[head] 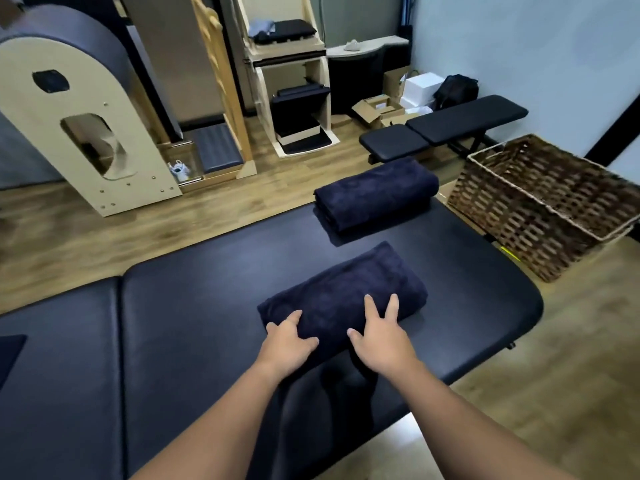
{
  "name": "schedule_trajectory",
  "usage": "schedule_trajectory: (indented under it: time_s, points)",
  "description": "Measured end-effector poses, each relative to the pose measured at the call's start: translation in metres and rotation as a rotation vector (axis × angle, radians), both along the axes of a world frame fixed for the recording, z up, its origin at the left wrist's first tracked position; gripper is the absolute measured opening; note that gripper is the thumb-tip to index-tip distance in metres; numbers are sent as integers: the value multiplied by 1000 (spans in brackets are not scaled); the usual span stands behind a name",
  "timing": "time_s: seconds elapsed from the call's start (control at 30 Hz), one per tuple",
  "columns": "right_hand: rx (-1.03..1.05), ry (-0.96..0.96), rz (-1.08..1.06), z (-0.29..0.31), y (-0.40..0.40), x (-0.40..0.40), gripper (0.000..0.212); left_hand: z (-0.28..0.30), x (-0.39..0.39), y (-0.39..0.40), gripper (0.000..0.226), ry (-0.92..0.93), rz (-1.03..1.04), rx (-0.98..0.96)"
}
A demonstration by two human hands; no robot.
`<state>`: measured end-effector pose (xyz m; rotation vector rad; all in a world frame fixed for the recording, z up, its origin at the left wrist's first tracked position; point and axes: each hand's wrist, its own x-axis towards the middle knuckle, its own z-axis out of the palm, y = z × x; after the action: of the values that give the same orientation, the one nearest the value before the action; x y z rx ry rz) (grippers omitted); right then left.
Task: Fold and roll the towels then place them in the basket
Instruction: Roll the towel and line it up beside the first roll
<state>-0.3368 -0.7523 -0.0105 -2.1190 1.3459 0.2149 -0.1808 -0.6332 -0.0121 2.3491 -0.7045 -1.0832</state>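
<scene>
A dark navy towel (341, 289) lies rolled into a thick bundle across the middle of the black padded table (194, 323). My left hand (289, 342) rests on its near left end, fingers spread over the roll. On the near right part of the roll lies my right hand (381, 337), its fingers straight and pressing on the cloth. A second navy towel (375, 194), folded flat, sits at the table's far edge. Beyond the table's right corner a brown wicker basket (554, 206) stands on the floor; I see nothing inside it.
A black padded bench (446, 128) stands behind the folded towel. Cardboard boxes (377, 110) and a black bag (455, 90) sit by the far wall. A curved wooden barrel unit (79, 133) and a wooden ladder frame (221, 81) stand at the left on the wood floor.
</scene>
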Motion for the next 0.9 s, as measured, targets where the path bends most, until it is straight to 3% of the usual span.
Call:
schedule_trajectory:
  time_s: [0.53,0.9]
  points:
    - [-58,73,-130,-4,-170,-12,97,-7,-24,-174,74,-53,-44,-84]
    - [-85,24,-94,-14,-263,-15,99,-14,-30,-256,76,-64,14,-118]
